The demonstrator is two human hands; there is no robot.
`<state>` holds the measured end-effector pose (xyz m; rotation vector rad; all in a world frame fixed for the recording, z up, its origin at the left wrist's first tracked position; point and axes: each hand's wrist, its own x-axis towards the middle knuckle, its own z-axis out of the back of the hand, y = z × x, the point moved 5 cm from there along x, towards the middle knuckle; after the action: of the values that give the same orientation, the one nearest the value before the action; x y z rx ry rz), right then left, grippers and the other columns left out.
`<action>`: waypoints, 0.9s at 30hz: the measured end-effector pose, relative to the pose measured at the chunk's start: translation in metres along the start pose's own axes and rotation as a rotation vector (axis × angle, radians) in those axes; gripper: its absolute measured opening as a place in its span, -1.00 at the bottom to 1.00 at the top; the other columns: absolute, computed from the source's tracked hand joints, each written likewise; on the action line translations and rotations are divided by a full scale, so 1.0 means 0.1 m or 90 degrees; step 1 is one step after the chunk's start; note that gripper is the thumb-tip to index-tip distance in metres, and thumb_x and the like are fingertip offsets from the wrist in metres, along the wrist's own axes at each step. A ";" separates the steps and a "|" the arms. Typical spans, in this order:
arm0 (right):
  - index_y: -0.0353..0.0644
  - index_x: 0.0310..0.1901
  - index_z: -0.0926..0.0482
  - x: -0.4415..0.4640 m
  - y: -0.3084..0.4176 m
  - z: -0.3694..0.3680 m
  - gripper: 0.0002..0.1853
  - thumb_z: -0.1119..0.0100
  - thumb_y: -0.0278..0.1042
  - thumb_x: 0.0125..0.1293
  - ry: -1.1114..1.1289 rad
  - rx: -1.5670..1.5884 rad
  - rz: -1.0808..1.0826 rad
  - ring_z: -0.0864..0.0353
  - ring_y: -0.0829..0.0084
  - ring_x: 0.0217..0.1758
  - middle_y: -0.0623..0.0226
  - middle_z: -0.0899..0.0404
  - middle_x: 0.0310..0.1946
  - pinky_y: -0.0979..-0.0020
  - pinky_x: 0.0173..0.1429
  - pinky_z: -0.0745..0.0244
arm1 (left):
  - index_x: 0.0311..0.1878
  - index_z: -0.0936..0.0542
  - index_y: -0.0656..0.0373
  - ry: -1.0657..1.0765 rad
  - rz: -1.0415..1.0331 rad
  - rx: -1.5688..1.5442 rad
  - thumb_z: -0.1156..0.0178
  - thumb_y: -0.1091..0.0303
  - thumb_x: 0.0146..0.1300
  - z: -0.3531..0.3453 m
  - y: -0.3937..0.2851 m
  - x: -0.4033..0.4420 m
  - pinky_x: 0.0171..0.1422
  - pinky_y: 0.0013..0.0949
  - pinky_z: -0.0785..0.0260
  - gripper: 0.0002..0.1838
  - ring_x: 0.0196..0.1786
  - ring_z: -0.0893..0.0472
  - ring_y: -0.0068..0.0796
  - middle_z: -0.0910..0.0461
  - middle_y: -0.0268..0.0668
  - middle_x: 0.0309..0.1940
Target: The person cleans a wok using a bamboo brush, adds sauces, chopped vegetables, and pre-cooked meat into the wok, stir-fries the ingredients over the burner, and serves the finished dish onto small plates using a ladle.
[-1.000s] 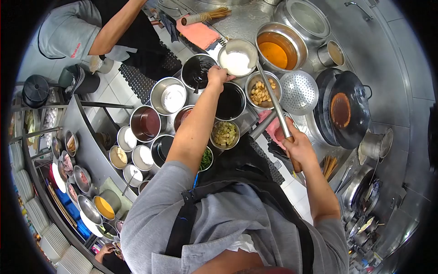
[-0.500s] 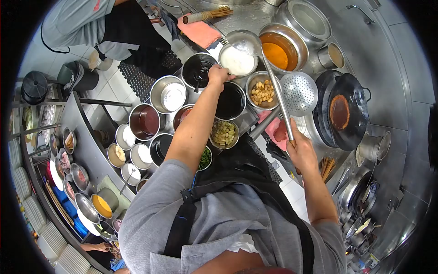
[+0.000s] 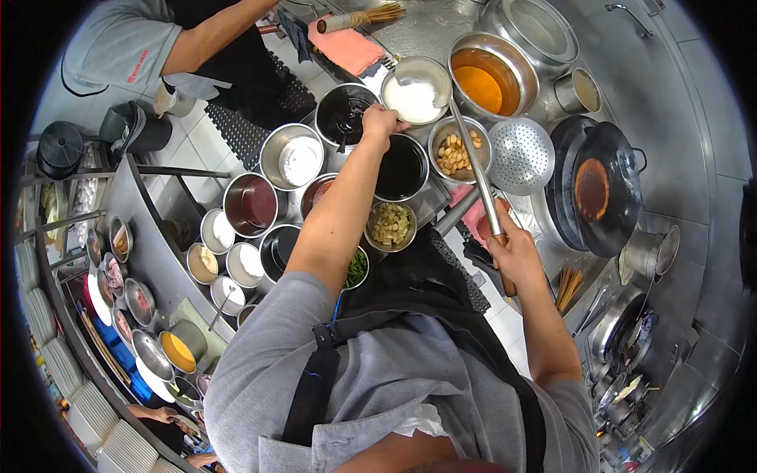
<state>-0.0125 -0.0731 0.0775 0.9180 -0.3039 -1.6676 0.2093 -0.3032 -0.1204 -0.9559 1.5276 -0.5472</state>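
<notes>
My right hand (image 3: 516, 251) is wrapped round the wooden-ended handle of a long metal ladle (image 3: 482, 177). The ladle's bowl dips into a round metal pot of white liquid (image 3: 434, 115). At that pot's near rim, my left hand (image 3: 382, 126) grips the edge, thumb lying along its outside. Beside my left hand are a pot of dark sauce (image 3: 345, 110) with a spoon in it and another pot of dark liquid (image 3: 404, 167). A bowl of pale browned pieces, perhaps garlic (image 3: 456, 151), sits under the ladle's handle.
A perforated strainer (image 3: 521, 158) lies between the bowls and a black wok (image 3: 603, 189) with reddish-brown sauce. Orange oil fills a large pot (image 3: 479, 87). Several seasoning pots (image 3: 257, 206) stand left of my arm. A co-worker's arm (image 3: 217, 35) reaches in at upper left.
The ladle's bowl has lowered from above the white liquid into it, and my right hand has tilted with the handle. The co-worker's arm has come into view.
</notes>
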 end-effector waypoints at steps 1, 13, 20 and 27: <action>-0.13 0.38 -0.24 0.01 -0.03 -0.03 -0.28 -0.08 -0.59 0.10 0.027 0.089 -0.035 -0.47 0.49 -0.69 0.23 -0.52 -0.52 0.44 -0.54 -0.35 | -0.34 -0.33 0.35 -0.001 0.001 0.000 -0.02 0.69 0.16 0.00 0.02 0.03 -0.32 -0.36 -0.68 -0.92 -0.39 -0.62 -0.27 -0.42 -0.16 -0.33; -0.22 0.40 -0.16 0.05 0.07 0.11 -0.26 -0.11 -0.63 0.12 0.134 0.428 -0.108 -0.41 0.54 -0.73 0.37 -0.48 -0.45 0.51 -0.67 -0.32 | -0.30 -0.37 0.42 -0.025 -0.004 -0.052 0.00 0.70 0.08 0.03 0.09 0.04 -0.44 -0.36 -0.61 -0.90 -0.43 -0.67 -0.21 -0.48 -0.09 -0.32; -0.22 0.40 -0.15 -0.06 0.16 0.12 -0.27 -0.11 -0.55 0.14 0.145 0.502 -0.120 -0.41 0.53 -0.75 0.34 -0.47 -0.41 0.51 -0.74 -0.31 | -0.28 -0.45 0.46 0.013 0.011 0.025 -0.05 0.64 0.14 0.22 -0.10 -0.34 -0.18 -0.32 -0.64 -0.91 -0.31 -0.63 -0.23 -0.48 -0.12 -0.32; -0.17 0.40 -0.17 -0.13 0.13 0.11 -0.25 -0.10 -0.55 0.10 0.117 0.490 -0.074 -0.41 0.53 -0.74 0.33 -0.47 -0.45 0.50 -0.73 -0.32 | -0.25 -0.47 0.40 0.014 -0.041 0.066 -0.09 0.60 0.14 0.31 -0.17 -0.73 -0.16 -0.36 -0.61 -0.89 -0.31 -0.66 -0.29 -0.51 -0.22 -0.35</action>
<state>-0.0104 -0.0683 0.0980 1.6714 -0.8086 -1.5623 0.2419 -0.2476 -0.0707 -0.9236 1.4775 -0.6792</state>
